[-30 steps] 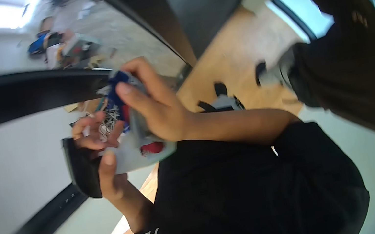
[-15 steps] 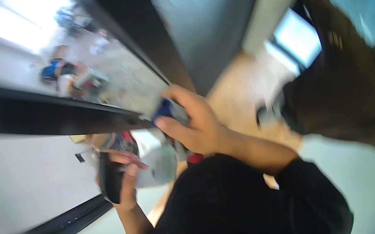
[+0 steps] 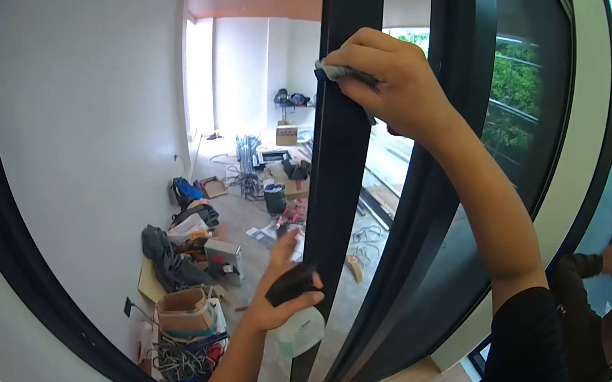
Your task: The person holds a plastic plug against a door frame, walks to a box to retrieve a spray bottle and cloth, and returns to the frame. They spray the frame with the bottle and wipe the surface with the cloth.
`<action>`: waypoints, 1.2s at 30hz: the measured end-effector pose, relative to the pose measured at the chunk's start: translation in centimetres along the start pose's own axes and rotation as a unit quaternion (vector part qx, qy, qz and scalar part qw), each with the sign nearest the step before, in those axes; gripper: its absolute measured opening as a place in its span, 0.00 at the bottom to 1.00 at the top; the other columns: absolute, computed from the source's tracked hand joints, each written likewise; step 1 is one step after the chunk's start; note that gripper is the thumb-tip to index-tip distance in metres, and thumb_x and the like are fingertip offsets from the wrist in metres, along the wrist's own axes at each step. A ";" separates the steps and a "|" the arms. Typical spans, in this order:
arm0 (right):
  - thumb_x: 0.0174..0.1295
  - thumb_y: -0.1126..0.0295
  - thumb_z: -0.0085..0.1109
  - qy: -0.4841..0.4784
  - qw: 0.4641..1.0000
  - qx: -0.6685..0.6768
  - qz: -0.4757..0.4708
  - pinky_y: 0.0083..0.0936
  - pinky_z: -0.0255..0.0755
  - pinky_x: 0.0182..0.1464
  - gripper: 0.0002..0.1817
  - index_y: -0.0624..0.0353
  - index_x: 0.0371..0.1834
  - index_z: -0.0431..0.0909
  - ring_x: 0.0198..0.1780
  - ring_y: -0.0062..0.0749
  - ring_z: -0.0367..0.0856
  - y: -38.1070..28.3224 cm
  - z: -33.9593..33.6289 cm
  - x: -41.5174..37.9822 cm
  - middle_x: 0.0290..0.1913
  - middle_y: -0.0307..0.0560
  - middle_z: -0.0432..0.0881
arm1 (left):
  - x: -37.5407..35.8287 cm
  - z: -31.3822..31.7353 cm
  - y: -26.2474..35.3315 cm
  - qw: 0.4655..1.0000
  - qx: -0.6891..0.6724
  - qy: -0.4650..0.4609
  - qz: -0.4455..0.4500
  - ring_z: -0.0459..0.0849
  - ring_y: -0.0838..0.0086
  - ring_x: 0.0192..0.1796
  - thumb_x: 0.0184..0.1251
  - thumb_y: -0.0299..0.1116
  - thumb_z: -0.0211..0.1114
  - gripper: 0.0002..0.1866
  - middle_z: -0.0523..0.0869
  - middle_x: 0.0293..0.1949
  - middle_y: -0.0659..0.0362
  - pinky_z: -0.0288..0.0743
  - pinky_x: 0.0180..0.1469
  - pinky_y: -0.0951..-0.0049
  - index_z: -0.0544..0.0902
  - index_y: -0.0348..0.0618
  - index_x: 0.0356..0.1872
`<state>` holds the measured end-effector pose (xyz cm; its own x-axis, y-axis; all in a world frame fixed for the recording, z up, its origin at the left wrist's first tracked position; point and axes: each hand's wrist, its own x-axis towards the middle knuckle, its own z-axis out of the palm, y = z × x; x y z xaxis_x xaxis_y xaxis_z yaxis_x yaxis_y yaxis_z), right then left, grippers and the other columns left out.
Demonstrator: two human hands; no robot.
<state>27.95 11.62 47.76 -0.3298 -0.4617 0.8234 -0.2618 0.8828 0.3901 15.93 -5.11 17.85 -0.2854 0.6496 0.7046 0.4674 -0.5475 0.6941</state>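
Note:
My right hand [image 3: 388,76] is raised, fingers closed on a crumpled grey and dark-blue cloth [image 3: 338,70]. The cloth lies against the edge of the black frame upright [image 3: 339,125], high up on it. Lower and to the left, my left hand [image 3: 278,293] grips a spray bottle by its black head [image 3: 291,283]. The bottle's translucent, pale green body [image 3: 302,336] hangs below the fingers, in front of the lower part of the upright.
Beyond the frame, a cardboard box [image 3: 185,312], coiled cables [image 3: 185,361], bags and tools lie on the floor. Dark framed glass [image 3: 522,82] stands at right. Another person, in brown trousers [image 3: 579,299], is low at the right edge.
My view has swung up from my body to the frame and the room beyond. My right hand has gone up the upright with the cloth. The left still holds the bottle.

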 end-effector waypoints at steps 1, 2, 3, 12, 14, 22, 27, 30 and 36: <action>0.57 0.78 0.70 -0.003 1.000 -0.019 -0.024 0.34 0.80 0.46 0.11 0.56 0.43 0.88 0.42 0.44 0.86 0.3 0.0 0.6 0.40 0.45 0.85 | 0.9 -0.1 0.6 0.999 -0.012 -0.045 -0.001 0.64 0.55 0.75 0.57 0.35 0.78 0.09 0.72 0.67 0.48 0.54 0.78 0.52 0.87 0.48 0.36; 0.56 0.78 0.70 -0.008 0.998 -0.035 -0.048 0.34 0.80 0.46 0.11 0.55 0.43 0.88 0.42 0.43 0.86 1.0 -0.4 1.4 0.40 0.45 0.85 | 1.5 0.2 0.7 0.999 -0.001 -0.053 -0.001 0.66 0.56 0.72 0.56 0.34 0.78 0.09 0.72 0.64 0.49 0.56 0.75 0.54 0.87 0.48 0.36; 0.56 0.78 0.71 -0.016 0.993 -0.085 -0.077 0.27 0.81 0.48 0.14 0.57 0.47 0.89 0.45 0.36 0.89 1.7 -0.7 3.1 0.42 0.44 0.87 | 1.2 0.2 0.5 0.998 0.006 -0.060 -0.002 0.68 0.57 0.69 0.56 0.34 0.77 0.09 0.73 0.61 0.50 0.59 0.73 0.55 0.87 0.49 0.36; 0.58 0.78 0.66 -0.037 0.995 -0.061 -0.068 0.31 0.81 0.48 0.14 0.57 0.48 0.88 0.44 0.40 0.88 0.6 -1.1 4.6 0.40 0.45 0.86 | 1.4 1.1 0.7 0.999 -0.028 -0.018 0.004 0.74 0.62 0.58 0.54 0.33 0.77 0.11 0.73 0.53 0.53 0.68 0.62 0.63 0.85 0.47 0.36; 0.56 0.79 0.66 -0.066 0.995 -0.056 -0.055 0.29 0.79 0.46 0.16 0.57 0.50 0.87 0.41 0.39 0.87 0.3 -2.2 5.1 0.38 0.45 0.85 | 1.6 0.6 1.1 0.999 0.015 -0.026 0.024 0.74 0.62 0.58 0.54 0.33 0.77 0.11 0.73 0.53 0.52 0.68 0.62 0.63 0.84 0.47 0.35; 0.55 0.79 0.69 -0.097 0.984 -0.123 -0.086 0.34 0.79 0.44 0.13 0.62 0.44 0.88 0.37 0.41 0.85 1.4 -3.3 8.2 0.38 0.48 0.83 | 1.3 0.7 0.4 1.000 -0.012 0.008 0.006 0.76 0.61 0.57 0.53 0.32 0.78 0.11 0.73 0.53 0.51 0.69 0.61 0.64 0.85 0.46 0.36; 0.52 0.79 0.70 -0.082 0.992 -0.083 -0.045 0.30 0.82 0.46 0.13 0.58 0.42 0.90 0.41 0.35 0.89 2.9 -4.2 10.8 0.39 0.45 0.87 | 0.8 0.9 0.5 1.000 -0.009 0.023 0.017 0.77 0.62 0.56 0.53 0.32 0.77 0.12 0.73 0.53 0.51 0.71 0.60 0.64 0.85 0.45 0.36; 0.53 0.79 0.70 -0.157 0.980 -0.105 -0.062 0.28 0.82 0.48 0.15 0.55 0.44 0.91 0.43 0.34 0.89 0.9 -3.1 8.2 0.38 0.41 0.87 | 1.6 0.9 0.9 0.999 -0.005 0.031 0.032 0.78 0.62 0.55 0.52 0.31 0.77 0.12 0.73 0.53 0.51 0.71 0.59 0.65 0.85 0.44 0.36; 0.57 0.80 0.68 -0.113 0.990 -0.082 -0.002 0.28 0.82 0.45 0.16 0.54 0.48 0.91 0.39 0.29 0.87 4.1 -5.3 13.9 0.40 0.42 0.85 | 1.1 0.9 1.0 0.999 0.005 0.033 0.021 0.78 0.63 0.54 0.52 0.30 0.76 0.11 0.74 0.53 0.51 0.72 0.58 0.65 0.84 0.43 0.36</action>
<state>27.08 9.32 63.02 -0.5281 -0.4566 0.7160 -0.1187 0.8745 0.4702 16.84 -4.53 19.18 -0.3205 0.5894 0.7415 0.4877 -0.5684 0.6626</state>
